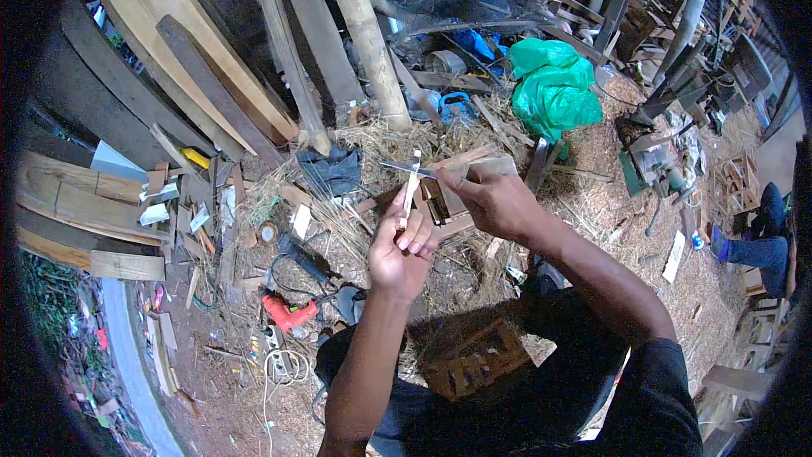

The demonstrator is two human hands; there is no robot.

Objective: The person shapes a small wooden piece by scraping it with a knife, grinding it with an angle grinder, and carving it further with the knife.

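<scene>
My left hand (399, 258) is raised in the middle of the view, its fingers closed round a short, pale wooden strip (412, 184) that stands nearly upright. My right hand (497, 201) is just to the right, closed on a thin metal blade (396, 167). The blade crosses the upper part of the strip and appears to touch it. Its handle is hidden in my right hand, so I cannot tell the exact kind of tool. Behind and below the hands, partly covered by them, lies a wooden block or box (499, 166) with a dark opening.
A red power drill (289, 311) and a dark corded power tool (302, 257) lie on the left among shavings, near a power strip (274, 340). Beyond are a green plastic bag (554, 89) and leaning boards (182, 34). Another person's leg (757, 254) shows at right.
</scene>
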